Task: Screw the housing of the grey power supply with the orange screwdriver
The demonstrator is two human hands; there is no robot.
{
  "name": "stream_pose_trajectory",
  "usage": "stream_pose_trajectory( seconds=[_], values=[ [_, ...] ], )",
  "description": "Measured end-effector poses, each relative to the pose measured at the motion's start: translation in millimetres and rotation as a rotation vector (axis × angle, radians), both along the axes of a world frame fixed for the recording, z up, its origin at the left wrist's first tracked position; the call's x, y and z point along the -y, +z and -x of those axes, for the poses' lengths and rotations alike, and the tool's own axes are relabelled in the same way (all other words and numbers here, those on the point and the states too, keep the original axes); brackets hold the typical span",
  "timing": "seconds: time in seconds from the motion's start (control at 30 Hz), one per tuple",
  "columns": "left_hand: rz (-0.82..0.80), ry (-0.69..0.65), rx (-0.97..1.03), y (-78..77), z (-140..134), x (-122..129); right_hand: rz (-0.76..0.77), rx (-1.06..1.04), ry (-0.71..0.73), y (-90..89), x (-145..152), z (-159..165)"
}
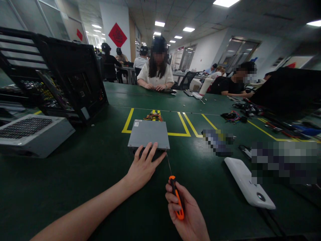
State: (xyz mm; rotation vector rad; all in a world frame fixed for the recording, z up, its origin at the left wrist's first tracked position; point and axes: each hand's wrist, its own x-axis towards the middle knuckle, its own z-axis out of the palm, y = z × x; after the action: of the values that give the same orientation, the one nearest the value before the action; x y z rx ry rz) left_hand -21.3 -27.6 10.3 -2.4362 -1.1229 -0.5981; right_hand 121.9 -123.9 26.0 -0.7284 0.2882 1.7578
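Green tabletop (100, 201) marked with yellow tape (179, 134). Grey metal box (149, 132) at frame centre touched by left hand (141, 169), fingers spread, forearm stretched from lower left. Screwdriver (179, 204) gripped in right hand (190, 211); tip apparently held at box's near right corner. Upper left blocked by black case (91, 67); white device (247, 180) lower right.

My left forearm (92, 204) slants up from the lower left toward the near side of the grey metal box (149, 134). My left hand (141, 170) is palm down, its spread fingertips resting over the box's near top edge, with my thumb stretched out toward its near right corner. My right hand (189, 211) is nearer me than the box and to its right, clear of it, fingers curled round a screwdriver (173, 182), thumb on the handle's right side.
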Motion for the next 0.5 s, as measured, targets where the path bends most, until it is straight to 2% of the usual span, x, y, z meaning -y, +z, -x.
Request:
stream_pose_trajectory(
  seconds=[0.27,0.5],
  values=[
    [0.031,-0.05,0.035,-1.3,4.5,-0.7,0.028,0.107,0.052,2.0,1.0,12.7],
    [0.023,-0.067,0.049,-1.7,7.0,-0.8,-0.014,0.2,0.089,2.0,-5.3,23.1]
  ],
)
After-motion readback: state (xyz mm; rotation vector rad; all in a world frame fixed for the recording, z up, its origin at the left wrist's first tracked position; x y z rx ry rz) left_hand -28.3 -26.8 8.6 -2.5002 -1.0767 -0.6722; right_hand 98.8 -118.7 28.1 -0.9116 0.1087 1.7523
